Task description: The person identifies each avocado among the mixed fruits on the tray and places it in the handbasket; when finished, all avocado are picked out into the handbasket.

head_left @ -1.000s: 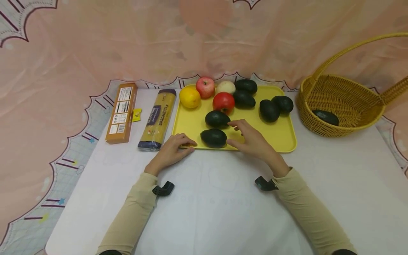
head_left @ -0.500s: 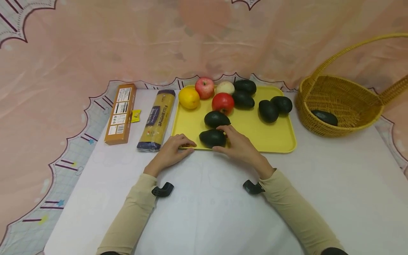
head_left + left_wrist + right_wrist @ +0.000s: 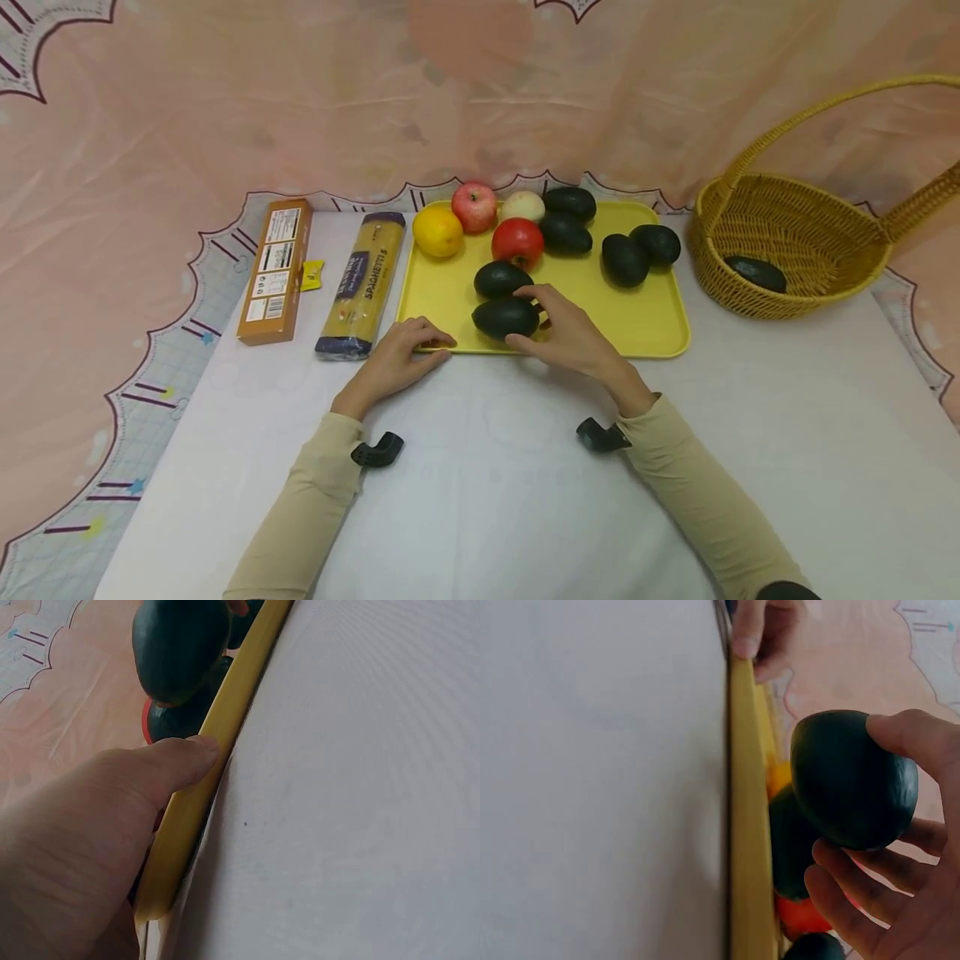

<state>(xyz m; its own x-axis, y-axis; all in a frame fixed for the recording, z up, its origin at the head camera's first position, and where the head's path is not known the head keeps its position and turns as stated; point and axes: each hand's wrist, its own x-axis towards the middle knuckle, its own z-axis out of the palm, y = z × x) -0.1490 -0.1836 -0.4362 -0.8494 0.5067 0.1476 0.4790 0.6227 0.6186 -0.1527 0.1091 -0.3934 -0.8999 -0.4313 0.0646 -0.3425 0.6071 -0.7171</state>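
Note:
My right hand grips a dark green avocado by its right end, thumb on the near side and fingers on the far side. In the right wrist view this avocado stands above the rim of the yellow tray. Just behind it on the tray lies another avocado. My left hand holds the tray's near left corner. The left wrist view has the thumb of the left hand pressed on the yellow rim, its fingers mostly hidden behind.
Farther back on the tray are a red tomato-like fruit, yellow fruit, apple, pale round item and several avocados. A wicker basket with one avocado stands right. Spaghetti, a candy and box lie left.
My right hand has moved left to the nearest avocado, closed around it and raised it slightly. The left hand stays at the tray's corner.

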